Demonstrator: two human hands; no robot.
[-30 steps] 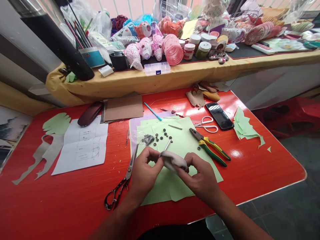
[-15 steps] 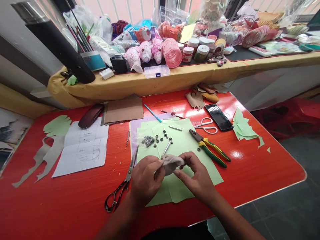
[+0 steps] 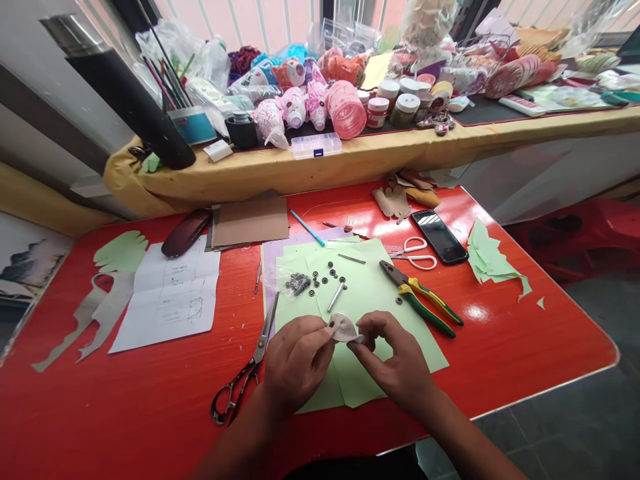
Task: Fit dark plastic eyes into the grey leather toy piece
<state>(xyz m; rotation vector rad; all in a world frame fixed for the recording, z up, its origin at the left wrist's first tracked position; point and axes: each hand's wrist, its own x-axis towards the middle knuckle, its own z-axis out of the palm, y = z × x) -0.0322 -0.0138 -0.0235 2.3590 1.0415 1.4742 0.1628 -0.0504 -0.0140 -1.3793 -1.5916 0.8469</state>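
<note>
Between my hands is a small grey piece of leather or fabric (image 3: pixel 344 328), curved, with a dark round spot near its left end. My left hand (image 3: pixel 300 357) pinches that left end, and my right hand (image 3: pixel 395 353) pinches the right edge between thumb and fingers. Beneath them lie green paper sheets (image 3: pixel 415 333). Just beyond the hands are a short metal rod (image 3: pixel 337 297), several dark snap buttons (image 3: pixel 325 281) and a clear plastic bag (image 3: pixel 299 283) of dark small parts. A thinner metal rod (image 3: pixel 352 258) lies farther back.
Black-handled scissors (image 3: pixel 250 367) lie left of my hands; green-yellow pliers (image 3: pixel 423 298), white-handled scissors (image 3: pixel 417 253) and a phone (image 3: pixel 440 237) lie right. A printed sheet (image 3: pixel 167 300) and grey cut pieces (image 3: pixel 103 313) are farther left. A cluttered ledge (image 3: pixel 300 172) runs behind the red table (image 3: pixel 165 407).
The grey piece has turned and flattened between my fingers, now showing its dark spot. My right hand's grip has shifted to its lower right edge. The view has moved slightly.
</note>
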